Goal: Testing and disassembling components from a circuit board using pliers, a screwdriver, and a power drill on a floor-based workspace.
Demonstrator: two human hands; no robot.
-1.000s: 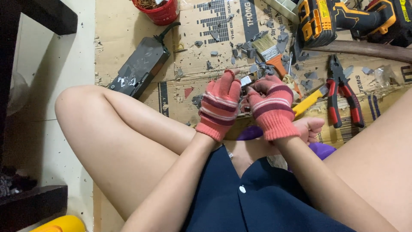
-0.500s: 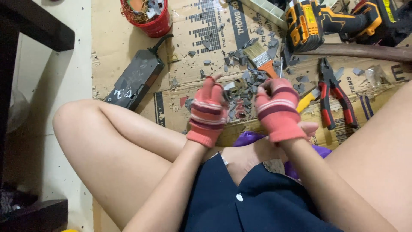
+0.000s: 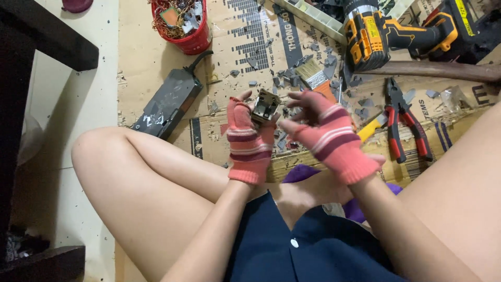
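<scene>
Small metal part [image 3: 265, 106] is pinched in left hand [image 3: 249, 140], held above the cardboard [image 3: 156, 62], mid-scene. Right hand [image 3: 330, 137] is beside it, fingers spread, nothing gripped. Chips [image 3: 284, 78] are scattered far side, so stripping looks partly done; part not yet set down. Pliers [image 3: 401, 121] lie unused at right.

Your hands [image 3: 250, 141] wear knitted wool gloves, matt and ribbed. You're holding a dull metal part [image 3: 265, 106]. Under it lies rough brown cardboard [image 3: 156, 62], beside glossy-handled pliers [image 3: 404, 125], a shiny plastic bucket [image 3: 190, 42] and a smooth wooden handle [image 3: 438, 69].
</scene>
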